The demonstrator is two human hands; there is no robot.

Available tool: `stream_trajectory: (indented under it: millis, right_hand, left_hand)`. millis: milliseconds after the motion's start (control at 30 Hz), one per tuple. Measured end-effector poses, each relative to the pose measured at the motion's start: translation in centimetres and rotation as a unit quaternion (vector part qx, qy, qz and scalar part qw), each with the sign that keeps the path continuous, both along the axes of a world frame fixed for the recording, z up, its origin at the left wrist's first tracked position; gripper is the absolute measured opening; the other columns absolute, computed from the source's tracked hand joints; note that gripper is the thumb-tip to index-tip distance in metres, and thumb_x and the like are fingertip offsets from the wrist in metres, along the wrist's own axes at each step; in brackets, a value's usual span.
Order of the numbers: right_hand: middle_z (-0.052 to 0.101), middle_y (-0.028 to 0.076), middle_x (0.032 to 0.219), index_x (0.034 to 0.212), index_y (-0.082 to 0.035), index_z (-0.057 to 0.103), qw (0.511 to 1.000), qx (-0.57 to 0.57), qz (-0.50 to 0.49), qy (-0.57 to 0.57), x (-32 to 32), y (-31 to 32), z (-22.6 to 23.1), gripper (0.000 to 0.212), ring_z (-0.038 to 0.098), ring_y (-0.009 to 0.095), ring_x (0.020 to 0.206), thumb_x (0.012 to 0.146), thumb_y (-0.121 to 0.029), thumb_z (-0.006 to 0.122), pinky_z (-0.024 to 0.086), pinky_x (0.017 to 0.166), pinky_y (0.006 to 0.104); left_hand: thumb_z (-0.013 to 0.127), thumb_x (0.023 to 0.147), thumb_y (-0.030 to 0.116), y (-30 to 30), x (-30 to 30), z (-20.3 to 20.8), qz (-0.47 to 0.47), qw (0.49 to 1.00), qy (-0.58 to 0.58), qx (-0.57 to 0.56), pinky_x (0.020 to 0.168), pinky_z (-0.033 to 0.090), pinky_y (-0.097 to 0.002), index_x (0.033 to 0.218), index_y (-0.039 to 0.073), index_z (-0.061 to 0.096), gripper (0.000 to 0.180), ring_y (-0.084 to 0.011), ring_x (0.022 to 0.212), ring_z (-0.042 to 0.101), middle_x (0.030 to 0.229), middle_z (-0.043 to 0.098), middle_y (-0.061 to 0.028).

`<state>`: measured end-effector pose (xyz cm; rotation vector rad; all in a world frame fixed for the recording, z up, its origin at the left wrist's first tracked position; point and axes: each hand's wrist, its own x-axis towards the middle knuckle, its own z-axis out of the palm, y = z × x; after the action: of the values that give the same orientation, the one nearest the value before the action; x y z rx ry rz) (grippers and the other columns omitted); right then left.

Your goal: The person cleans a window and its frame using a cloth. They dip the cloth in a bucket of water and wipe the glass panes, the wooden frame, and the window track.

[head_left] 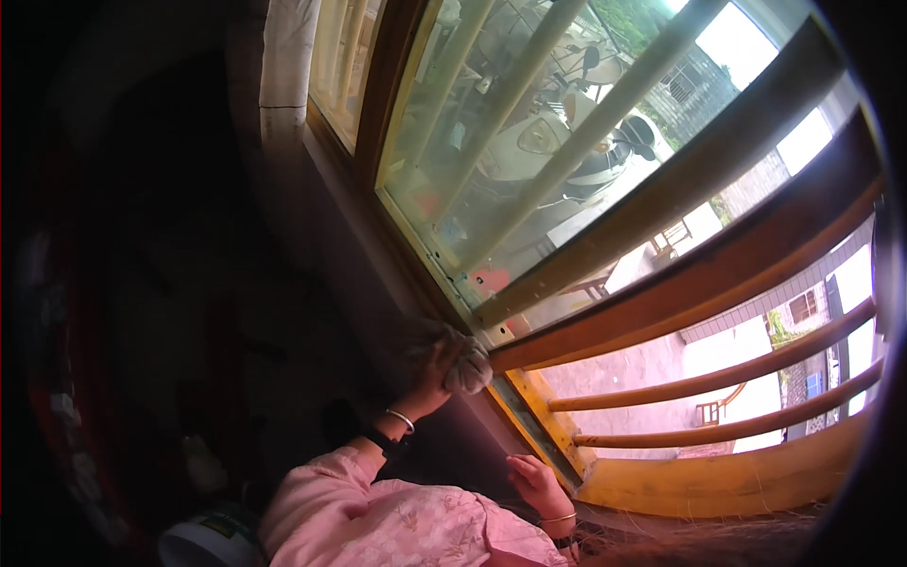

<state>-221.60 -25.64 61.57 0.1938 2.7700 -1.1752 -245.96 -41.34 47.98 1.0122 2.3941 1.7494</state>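
Observation:
My left hand [436,370], with a pale bangle and a dark band at the wrist, grips a crumpled greyish cloth [468,367]. The cloth is pressed against the lower corner of the window frame [529,350], where the glazed sash meets the sill. Part of the left fingers is lost in shadow and behind the cloth. Lower down, my right hand [537,484] hovers by the wooden sill, holding nothing, its fingers loosely bent and apart. Both arms come from pink patterned sleeves [326,487].
Wooden bars [718,378] cross the window opening on the right. Behind the glass pane [453,180] a scooter [557,142] stands outside. A white tub [208,541] is at the lower left, and a pale curtain [286,57] hangs at the top. The left side is very dark.

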Motion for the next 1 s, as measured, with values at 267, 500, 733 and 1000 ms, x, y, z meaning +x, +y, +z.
stream_trajectory:
  millis: [267, 500, 733, 1000]
  right_hand:
    - [0.06, 0.015, 0.118, 0.122, -0.003, 0.058, 0.986, -0.088, -0.137, 0.042, 8.5, 0.2, -0.7, 0.046, 0.061, 0.029, 0.097, 0.078, 0.001, 0.069, 0.052, 0.078, 0.0321]
    - [0.025, 0.01, 0.156, 0.153, -0.01, 0.016, 0.785, -0.565, -0.205, 0.15, 6.5, -0.4, -10.0, 0.075, 0.034, 0.021, 0.136, 0.093, -0.022, 0.058, 0.03, 0.111, 0.035]
    - [0.055, 0.013, 0.132, 0.135, 0.002, 0.047, 0.724, -0.649, -0.181, 0.15, -3.2, -2.9, -5.9, 0.049, 0.052, 0.023, 0.122, 0.088, 0.0, 0.058, 0.04, 0.106, 0.0369]
    - [0.056, 0.013, 0.129, 0.121, -0.001, 0.057, 0.905, -0.37, -0.025, 0.207, -9.6, -5.9, -5.9, 0.035, 0.053, 0.025, 0.116, 0.086, -0.002, 0.062, 0.042, 0.1, 0.036]
  left_hand:
    - [0.064, 0.086, 0.006, 2.6, 10.8, -4.4, -0.253, 0.724, -0.593, 0.248, 0.096, 0.047, -0.0358, 0.126, 0.006, 0.058, 0.04, -0.0239, 0.116, 0.056, 0.128, 0.056, -0.011]
    - [0.051, 0.096, 0.032, -1.4, 9.6, 6.7, -0.371, 0.564, -0.631, 0.382, 0.104, 0.043, -0.0424, 0.133, 0.003, 0.046, 0.047, -0.0255, 0.12, 0.053, 0.132, 0.053, -0.0126]
    - [0.062, 0.091, 0.018, -5.3, 7.1, 5.2, -0.284, 0.767, -0.508, 0.27, 0.102, 0.046, -0.0397, 0.137, 0.004, 0.042, 0.052, -0.0236, 0.117, 0.055, 0.131, 0.053, -0.0108]
    - [0.065, 0.087, 0.038, -11.5, 8.6, 6.0, -0.187, 0.729, -0.562, 0.345, 0.092, 0.047, -0.0605, 0.15, 0.017, 0.025, 0.077, -0.0335, 0.129, 0.043, 0.143, 0.039, -0.0145]
